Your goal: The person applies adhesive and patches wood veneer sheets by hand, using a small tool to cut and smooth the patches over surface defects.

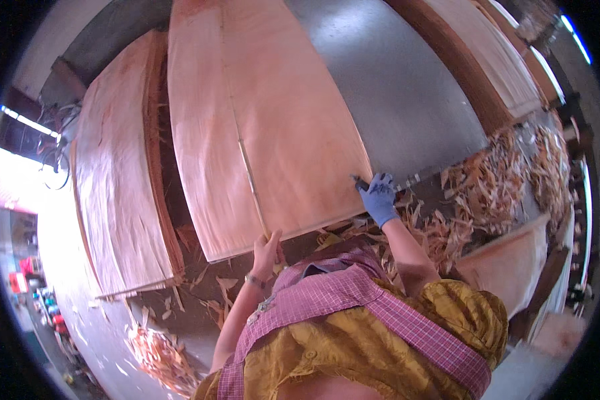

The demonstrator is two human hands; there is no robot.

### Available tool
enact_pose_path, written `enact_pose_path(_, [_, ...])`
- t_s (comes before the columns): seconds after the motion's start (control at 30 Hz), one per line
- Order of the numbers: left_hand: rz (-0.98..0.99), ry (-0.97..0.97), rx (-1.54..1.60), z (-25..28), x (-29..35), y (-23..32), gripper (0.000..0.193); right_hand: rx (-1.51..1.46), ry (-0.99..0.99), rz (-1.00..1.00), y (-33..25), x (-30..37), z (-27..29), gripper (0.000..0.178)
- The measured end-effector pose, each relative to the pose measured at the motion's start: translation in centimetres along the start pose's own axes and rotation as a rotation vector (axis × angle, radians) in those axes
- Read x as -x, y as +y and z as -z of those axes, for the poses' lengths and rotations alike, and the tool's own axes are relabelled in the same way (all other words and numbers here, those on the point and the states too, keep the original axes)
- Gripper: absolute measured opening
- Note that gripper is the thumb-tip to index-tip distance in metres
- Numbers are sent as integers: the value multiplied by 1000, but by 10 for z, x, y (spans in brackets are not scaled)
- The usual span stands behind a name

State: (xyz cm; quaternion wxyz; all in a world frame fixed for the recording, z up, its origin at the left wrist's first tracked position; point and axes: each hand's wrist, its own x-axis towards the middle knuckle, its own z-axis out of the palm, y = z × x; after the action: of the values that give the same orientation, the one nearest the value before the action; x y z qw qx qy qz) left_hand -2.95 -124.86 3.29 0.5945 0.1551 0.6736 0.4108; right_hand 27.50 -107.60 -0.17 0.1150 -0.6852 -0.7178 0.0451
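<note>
Lying left of smooth, grey, glossy worktop (407, 100): broad wood sheet (293, 133), pale pinkish, faintly rippled. Thin rod (249, 175), pale, straight, lengthwise on sheet; bare left hand (267, 253), grip clamped on rod's near end. Right hand (380, 199), blue-gloved, grip closed round dark tool (361, 184) at sheet's near right corner. Sheet stack (117, 167) at left, creased top, rough brown side. Wood shavings (487, 183), ribbon-like, curled, heaped right. Room: bright opening (13, 175) far left; light tube (575, 39) upper right.
</note>
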Motion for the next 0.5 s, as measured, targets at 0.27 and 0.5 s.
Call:
enact_pose_path(0.27, [71,-300,-681,40,-30,18,41,-278,-353,-331,21,-3,43,70])
enact_pose_path(0.5, [-606,-247,-1069,-46,-7,58,39,-1260,-326,-242,10,10,48,45])
